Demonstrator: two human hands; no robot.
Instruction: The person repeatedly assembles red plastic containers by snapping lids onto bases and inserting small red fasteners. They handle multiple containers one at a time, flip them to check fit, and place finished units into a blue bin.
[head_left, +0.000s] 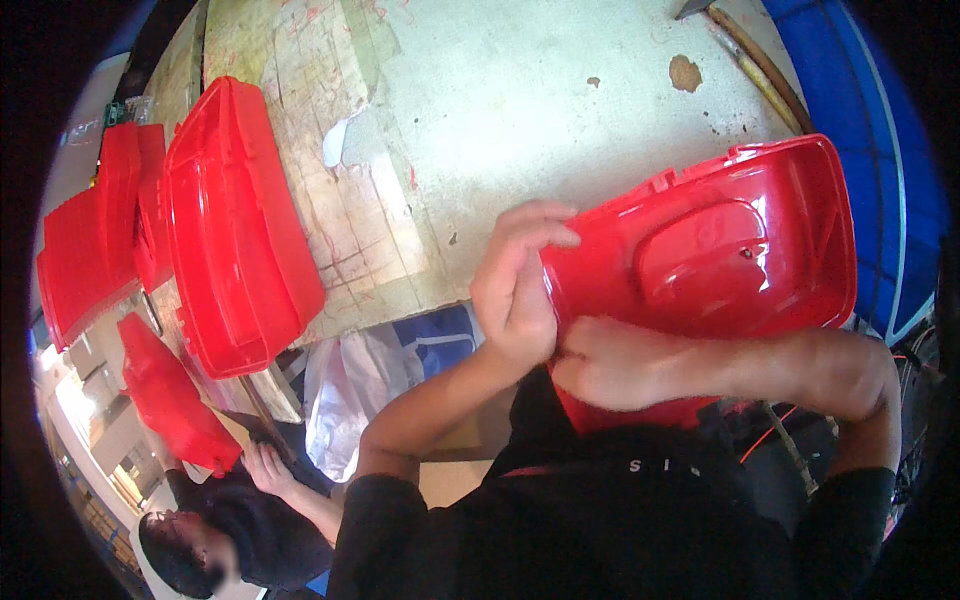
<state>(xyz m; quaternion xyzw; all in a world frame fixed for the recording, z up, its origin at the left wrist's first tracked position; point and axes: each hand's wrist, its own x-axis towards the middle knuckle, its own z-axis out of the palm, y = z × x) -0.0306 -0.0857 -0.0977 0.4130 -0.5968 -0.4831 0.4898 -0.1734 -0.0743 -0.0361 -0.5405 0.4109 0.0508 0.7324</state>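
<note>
A glossy red plastic shell (700,250), shaped like a deep tray with a raised oval in its floor, rests partly on the table and partly against my body. My left hand (515,285) grips its left rim, fingers bent over the edge. Close beside it, my right hand (620,365) is closed in a fist at the shell's near left edge, the forearm crossing over the near side. Whatever the right fingers hold is hidden.
Another red shell (235,230) lies on the worn table (500,110) at left, beside stacked red parts (90,245). A co-worker (250,520) holds a red piece (170,395). Wooden-handled tools (755,70) lie far right. White bags (355,385) hang below the edge.
</note>
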